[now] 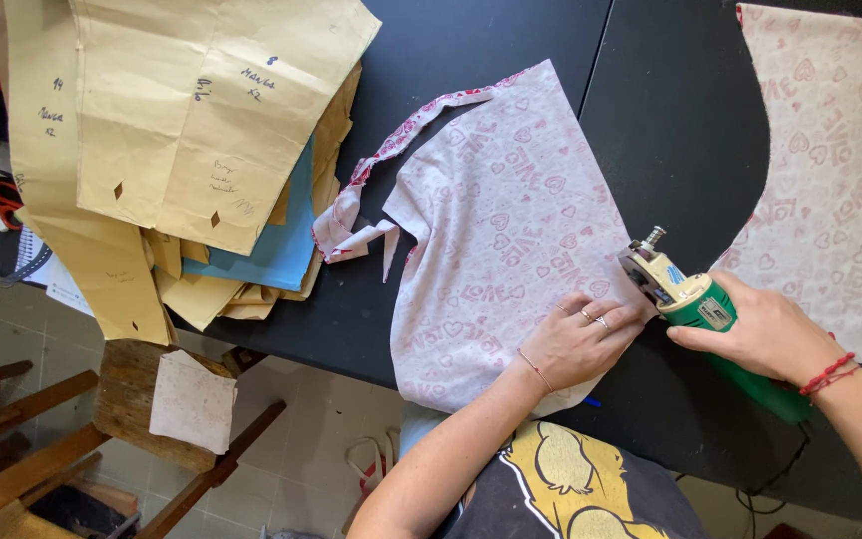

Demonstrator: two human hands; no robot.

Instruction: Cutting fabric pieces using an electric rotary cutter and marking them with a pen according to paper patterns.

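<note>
On the desk (471,40) your left hand (579,344) lies on the cloth (501,240) near the front edge, the cutter (695,299) touching its right side; paper patterns (192,110) overhang the desk's left edge, above a wooden chair (132,399).

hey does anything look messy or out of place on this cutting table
A tangled strip of fabric trimmings lies loose beside the printed fabric, and the stack of brown paper patterns overhangs the black table edge, unevenly piled.

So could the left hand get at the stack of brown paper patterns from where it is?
Probably yes: the left hand lies flat on the heart-print fabric, and only low fabric and bare black table lie between it and the paper patterns.
</note>
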